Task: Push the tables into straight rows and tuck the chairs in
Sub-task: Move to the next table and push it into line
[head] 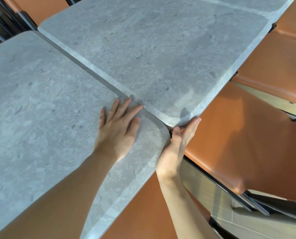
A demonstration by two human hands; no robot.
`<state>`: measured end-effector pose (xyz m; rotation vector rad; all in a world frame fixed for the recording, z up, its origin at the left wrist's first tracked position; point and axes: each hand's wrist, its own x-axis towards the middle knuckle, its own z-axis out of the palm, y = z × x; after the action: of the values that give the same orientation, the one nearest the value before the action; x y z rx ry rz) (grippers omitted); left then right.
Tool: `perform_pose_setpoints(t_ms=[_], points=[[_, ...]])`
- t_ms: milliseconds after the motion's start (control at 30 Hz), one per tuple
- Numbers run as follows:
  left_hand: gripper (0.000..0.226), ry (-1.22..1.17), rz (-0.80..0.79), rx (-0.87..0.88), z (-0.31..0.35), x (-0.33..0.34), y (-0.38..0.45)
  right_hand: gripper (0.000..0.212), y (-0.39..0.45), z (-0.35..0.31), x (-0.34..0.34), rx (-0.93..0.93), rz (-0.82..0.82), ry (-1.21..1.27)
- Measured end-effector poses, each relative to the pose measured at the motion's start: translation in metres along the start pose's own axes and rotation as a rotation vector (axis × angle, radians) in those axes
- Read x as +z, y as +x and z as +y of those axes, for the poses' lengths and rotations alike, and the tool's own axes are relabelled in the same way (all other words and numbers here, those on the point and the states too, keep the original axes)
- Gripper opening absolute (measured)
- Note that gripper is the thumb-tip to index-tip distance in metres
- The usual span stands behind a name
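Two grey stone-look tables meet edge to edge along a narrow seam. The near table (40, 109) fills the left, the far table (161, 49) the upper middle. My left hand (119, 128) lies flat, fingers straight, on the near table's corner, its fingertips at the seam. My right hand (180, 144) stands on edge with straight fingers pressed against the rounded corners of both tables, fingertips touching the far table's corner. An orange chair (247, 144) sits right of the tables, its seat partly under the far table.
More orange chairs stand at the upper right (273, 66), top left (40, 7) and bottom centre (143, 213) under the near table's edge. Black chair frames (230, 192) cross a light tiled floor (255, 225) at the lower right. A third grey tabletop (247, 2) abuts at the top.
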<state>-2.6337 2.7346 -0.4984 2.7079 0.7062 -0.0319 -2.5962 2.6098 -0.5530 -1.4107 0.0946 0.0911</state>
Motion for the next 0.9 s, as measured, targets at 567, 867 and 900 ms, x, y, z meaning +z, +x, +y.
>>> perform_pose_setpoints(t_ms=[567, 867, 900], points=[[0.049, -0.004, 0.000, 0.016, 0.001, -0.002, 0.001, 0.086, 0.003, -0.013, 0.005, 0.051, -0.024, 0.155], [0.049, -0.004, -0.005, 0.019, 0.002, -0.002, -0.001, 0.080, 0.001, -0.018, 0.007, 0.005, 0.015, -0.049], [0.049, -0.003, -0.002, 0.019, 0.002, -0.002, -0.001, 0.081, 0.000, -0.018, 0.007, -0.016, 0.021, -0.089]])
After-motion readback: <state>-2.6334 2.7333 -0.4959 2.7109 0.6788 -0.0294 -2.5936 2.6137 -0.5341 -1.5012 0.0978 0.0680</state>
